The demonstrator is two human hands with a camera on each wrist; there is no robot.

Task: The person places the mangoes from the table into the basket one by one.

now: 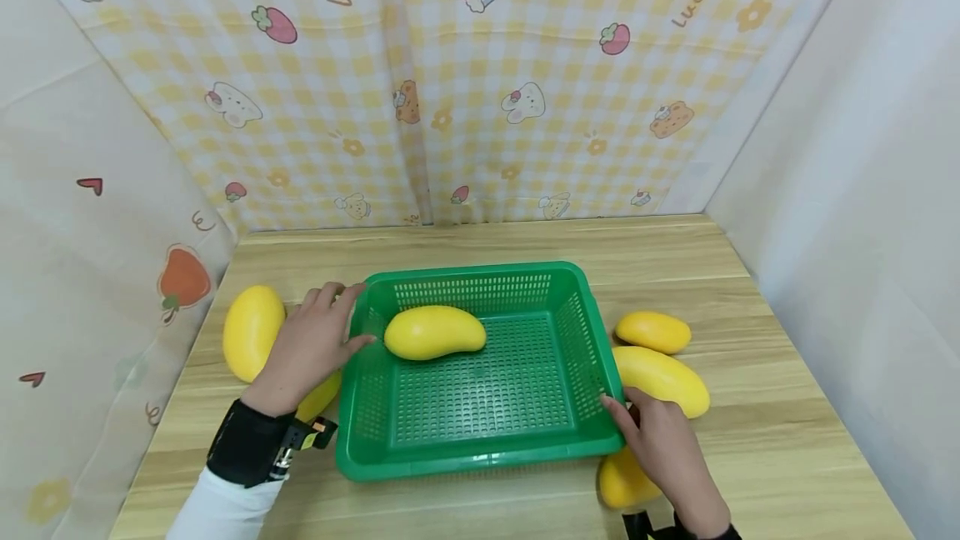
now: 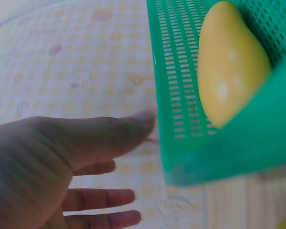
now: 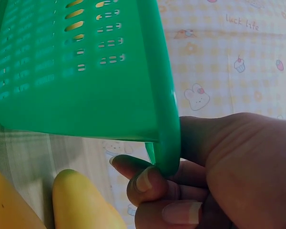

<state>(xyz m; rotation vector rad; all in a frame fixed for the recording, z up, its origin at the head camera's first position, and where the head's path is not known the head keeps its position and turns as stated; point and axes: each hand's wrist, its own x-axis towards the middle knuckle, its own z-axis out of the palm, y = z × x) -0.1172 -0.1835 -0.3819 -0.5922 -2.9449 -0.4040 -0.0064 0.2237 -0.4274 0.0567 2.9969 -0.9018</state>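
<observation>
A green plastic basket with slotted walls stands in the middle of the table. One yellow mango lies inside it, towards the left back. My right hand grips the basket's rim at the front right corner; in the right wrist view its fingers curl under the rim, with the thumb on the other side. Beside the left wall is my left hand, thumb and fingers spread and holding nothing. In the left wrist view its thumb points at the rim, a small gap between them.
To the left lie a large mango and another mango, partly hidden by my left hand. Right of the basket are a small mango, a long mango and a third mango near my right wrist. A patterned curtain hangs behind.
</observation>
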